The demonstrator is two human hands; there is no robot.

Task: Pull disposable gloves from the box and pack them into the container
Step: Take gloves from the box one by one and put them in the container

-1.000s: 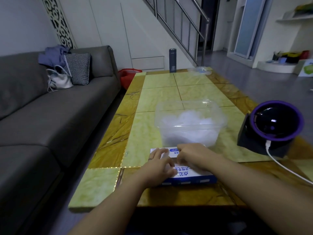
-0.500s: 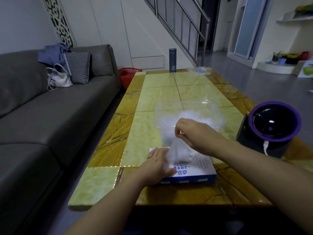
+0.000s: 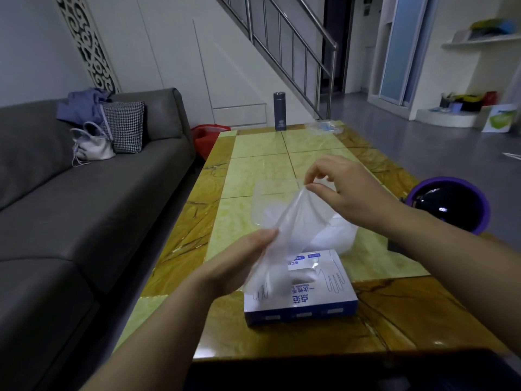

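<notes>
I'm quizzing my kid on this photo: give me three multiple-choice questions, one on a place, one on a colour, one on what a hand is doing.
1. Relative to the clear plastic container, the blue-and-white cardboard glove box lies: A nearer the person; B beyond it; C on the sofa.
2. The round black device's rim is: A red; B purple; C green.
3. The right hand: A lies flat; B grips a flask; C pinches the translucent plastic glove.
Key: A, the box sits closer than the container; B, a purple ring; C, it pinches the glove's top.
</notes>
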